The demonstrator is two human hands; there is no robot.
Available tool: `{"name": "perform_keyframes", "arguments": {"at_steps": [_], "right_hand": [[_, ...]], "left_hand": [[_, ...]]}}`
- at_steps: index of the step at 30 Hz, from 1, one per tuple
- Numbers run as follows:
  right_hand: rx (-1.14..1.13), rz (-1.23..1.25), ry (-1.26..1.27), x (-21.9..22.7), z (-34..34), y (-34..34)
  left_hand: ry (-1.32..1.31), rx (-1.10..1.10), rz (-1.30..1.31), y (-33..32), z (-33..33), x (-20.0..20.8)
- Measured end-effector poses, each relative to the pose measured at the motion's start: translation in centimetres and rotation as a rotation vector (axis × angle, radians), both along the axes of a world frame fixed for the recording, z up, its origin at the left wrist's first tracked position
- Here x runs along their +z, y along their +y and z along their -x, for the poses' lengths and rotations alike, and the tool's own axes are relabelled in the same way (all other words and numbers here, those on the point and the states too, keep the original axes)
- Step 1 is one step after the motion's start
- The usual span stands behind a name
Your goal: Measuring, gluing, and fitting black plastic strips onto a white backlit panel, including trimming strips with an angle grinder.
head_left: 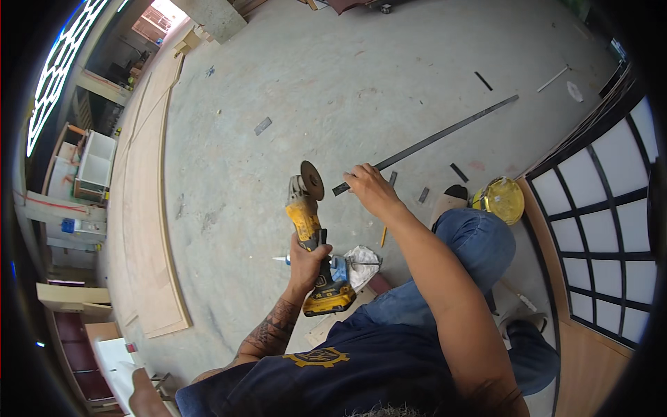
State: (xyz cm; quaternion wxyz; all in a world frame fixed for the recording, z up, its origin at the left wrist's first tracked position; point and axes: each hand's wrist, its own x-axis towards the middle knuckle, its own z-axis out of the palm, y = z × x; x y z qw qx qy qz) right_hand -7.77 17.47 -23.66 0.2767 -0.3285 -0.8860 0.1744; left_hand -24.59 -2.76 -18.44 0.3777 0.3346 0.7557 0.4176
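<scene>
My left hand (306,265) is closed round the body of a yellow and black cordless angle grinder (303,219). Its cutting disc (314,182) points up and away from me, a short gap left of the bar's near end. With my right hand (372,190) I grip a long, flat, dark metal bar (448,133) close to that end. The bar stretches away to the far right, low over or on the floor; I cannot tell how much of it touches. Short dark metal pieces, one of them a small strip (424,195), lie near my right hand.
A yellow bucket (501,199) stands beside my bent knee. A pencil (383,237) and a crumpled white bag (364,264) lie close in front. Long wooden boards (142,229) run along the left. A black-framed panel with white panes (597,229) rises at the right.
</scene>
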Motion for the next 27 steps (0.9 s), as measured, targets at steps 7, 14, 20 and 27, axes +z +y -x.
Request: {"name": "perform_keyframes", "arguments": {"at_steps": [7, 14, 20, 27], "right_hand": [[-0.033, 0.046, -0.069, -1.6, 1.4, 0.0], [-0.099, -0.024, -0.075, -1.8, 2.5, 0.5], [-0.119, -0.042, -0.093, -2.3, 3.0, 0.5], [-0.145, -0.030, -0.097, -2.5, 3.6, 0.5]], "left_hand": [[-0.048, 0.103, 0.081, -0.2, -2.3, -0.4], [0.022, 0.119, 0.078, 0.4, -2.6, -2.1], [0.020, 0.121, 0.076, 0.9, -3.5, -3.0], [-0.101, 0.176, 0.063, 1.6, -5.2, -2.7]]}}
